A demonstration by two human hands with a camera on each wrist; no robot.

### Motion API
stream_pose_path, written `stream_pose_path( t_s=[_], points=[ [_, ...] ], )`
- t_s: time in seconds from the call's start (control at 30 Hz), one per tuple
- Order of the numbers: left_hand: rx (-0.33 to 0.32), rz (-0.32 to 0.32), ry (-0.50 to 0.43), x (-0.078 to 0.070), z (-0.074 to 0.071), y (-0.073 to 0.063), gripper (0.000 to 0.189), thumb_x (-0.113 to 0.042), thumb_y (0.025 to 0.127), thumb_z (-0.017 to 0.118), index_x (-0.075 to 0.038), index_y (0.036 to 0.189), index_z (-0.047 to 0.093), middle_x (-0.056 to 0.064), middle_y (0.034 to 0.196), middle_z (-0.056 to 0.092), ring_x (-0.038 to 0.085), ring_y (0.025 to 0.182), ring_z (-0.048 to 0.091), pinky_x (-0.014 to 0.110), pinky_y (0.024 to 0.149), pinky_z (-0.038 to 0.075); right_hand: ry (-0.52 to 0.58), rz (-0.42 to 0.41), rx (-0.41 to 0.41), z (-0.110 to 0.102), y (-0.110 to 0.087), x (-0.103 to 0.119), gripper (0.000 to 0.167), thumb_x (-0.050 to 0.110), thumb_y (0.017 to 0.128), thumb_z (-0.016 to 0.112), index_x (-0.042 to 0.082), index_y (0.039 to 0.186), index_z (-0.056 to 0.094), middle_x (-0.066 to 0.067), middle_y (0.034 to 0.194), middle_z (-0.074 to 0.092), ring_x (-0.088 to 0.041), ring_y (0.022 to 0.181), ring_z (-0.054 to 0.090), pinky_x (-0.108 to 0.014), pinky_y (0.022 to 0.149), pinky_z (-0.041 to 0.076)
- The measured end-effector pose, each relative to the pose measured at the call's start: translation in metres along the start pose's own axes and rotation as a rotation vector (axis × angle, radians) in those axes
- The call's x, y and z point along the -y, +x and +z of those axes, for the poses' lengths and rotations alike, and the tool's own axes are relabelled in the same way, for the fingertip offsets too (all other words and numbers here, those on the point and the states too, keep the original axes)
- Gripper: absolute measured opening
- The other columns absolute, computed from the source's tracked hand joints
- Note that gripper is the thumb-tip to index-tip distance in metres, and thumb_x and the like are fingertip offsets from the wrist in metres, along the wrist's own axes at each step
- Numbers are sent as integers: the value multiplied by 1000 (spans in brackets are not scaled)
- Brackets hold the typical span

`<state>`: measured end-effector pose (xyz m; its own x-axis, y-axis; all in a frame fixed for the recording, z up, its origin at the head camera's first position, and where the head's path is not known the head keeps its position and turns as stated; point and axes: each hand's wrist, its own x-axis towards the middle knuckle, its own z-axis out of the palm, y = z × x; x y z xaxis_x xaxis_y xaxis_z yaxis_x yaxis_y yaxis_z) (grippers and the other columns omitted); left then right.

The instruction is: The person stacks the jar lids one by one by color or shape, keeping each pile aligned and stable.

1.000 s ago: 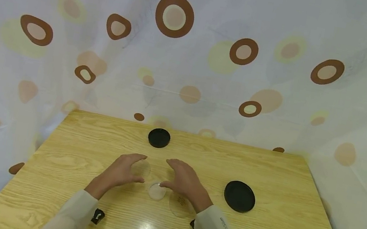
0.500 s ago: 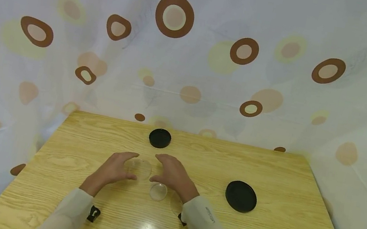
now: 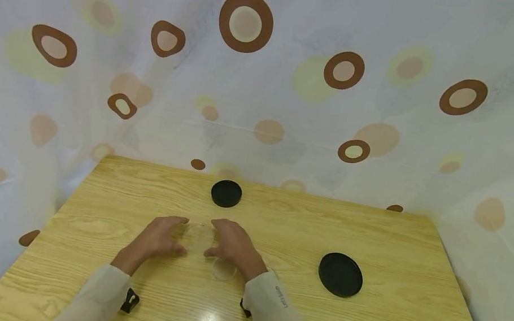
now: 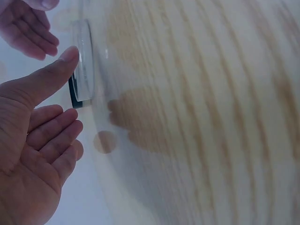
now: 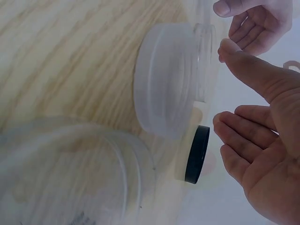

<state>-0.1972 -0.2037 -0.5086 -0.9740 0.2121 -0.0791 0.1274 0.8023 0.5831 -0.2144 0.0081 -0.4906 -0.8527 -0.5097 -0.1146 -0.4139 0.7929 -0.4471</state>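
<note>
In the head view, a round clear dish (image 3: 199, 239) lies flat on the table between my two hands. My left hand (image 3: 157, 237) is at its left side, fingers and thumb spread in a loose curve. My right hand (image 3: 233, 247) mirrors it on the right. Whether either hand touches the rim, I cannot tell. A smaller clear dish (image 3: 223, 271), frosty-looking in the right wrist view, sits just below the right thumb. The right sleeve mostly covers a third, larger clear dish (image 3: 273, 273), which fills the lower left of the right wrist view.
A small black round dish (image 3: 226, 193) lies near the back edge of the wooden table (image 3: 129, 184). A larger black round dish (image 3: 340, 274) lies to the right. A patterned white curtain (image 3: 272, 71) hangs behind and along both sides.
Both hands have shifted left, the right one further, until they flank the clear dish. The dishes have stayed in place on the table; the head view has turned very slightly.
</note>
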Motion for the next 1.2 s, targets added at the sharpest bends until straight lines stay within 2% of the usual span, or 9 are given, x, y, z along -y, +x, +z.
stream_pose_path(
  t_s=[0.2, 0.33, 0.63, 0.87, 1.2],
  points=[
    [-15, 23, 21, 3, 3, 0, 72, -22, 68, 86, -1, 129, 56, 18, 132, 57, 39, 125, 50, 52, 104, 41, 0, -2, -14, 8, 5, -2, 73, 31, 73, 82, 6, 135, 52, -7, 134, 57, -24, 125, 52, -37, 104, 44],
    [-18, 31, -2, 3, 4, 1, 70, -19, 69, 85, 0, 129, 56, 18, 132, 57, 38, 126, 50, 51, 105, 41, 28, -3, -19, 13, 6, -3, 69, 28, 73, 83, 6, 132, 55, -7, 131, 60, -24, 122, 55, -37, 103, 45],
    [-51, 100, -34, 8, 12, 1, 60, -18, 72, 83, 1, 124, 60, 17, 126, 62, 35, 120, 56, 49, 102, 44, 10, -7, -29, 19, 7, -3, 65, 28, 75, 81, 7, 131, 56, -6, 130, 61, -24, 120, 56, -38, 101, 47],
    [-57, 111, -10, 8, 15, 0, 58, -19, 74, 81, 0, 125, 60, 15, 125, 63, 33, 119, 57, 47, 101, 46, -13, -9, -59, 24, 10, -3, 53, 27, 75, 81, 8, 121, 62, -4, 121, 65, -22, 112, 61, -36, 94, 50],
    [-48, 114, 21, 6, 14, 1, 59, -21, 74, 81, -1, 126, 59, 15, 127, 62, 33, 119, 57, 47, 101, 46, -5, 13, -60, 25, 11, -5, 59, 28, 78, 78, 7, 129, 57, -6, 129, 61, -23, 120, 57, -37, 100, 47]
  ],
)
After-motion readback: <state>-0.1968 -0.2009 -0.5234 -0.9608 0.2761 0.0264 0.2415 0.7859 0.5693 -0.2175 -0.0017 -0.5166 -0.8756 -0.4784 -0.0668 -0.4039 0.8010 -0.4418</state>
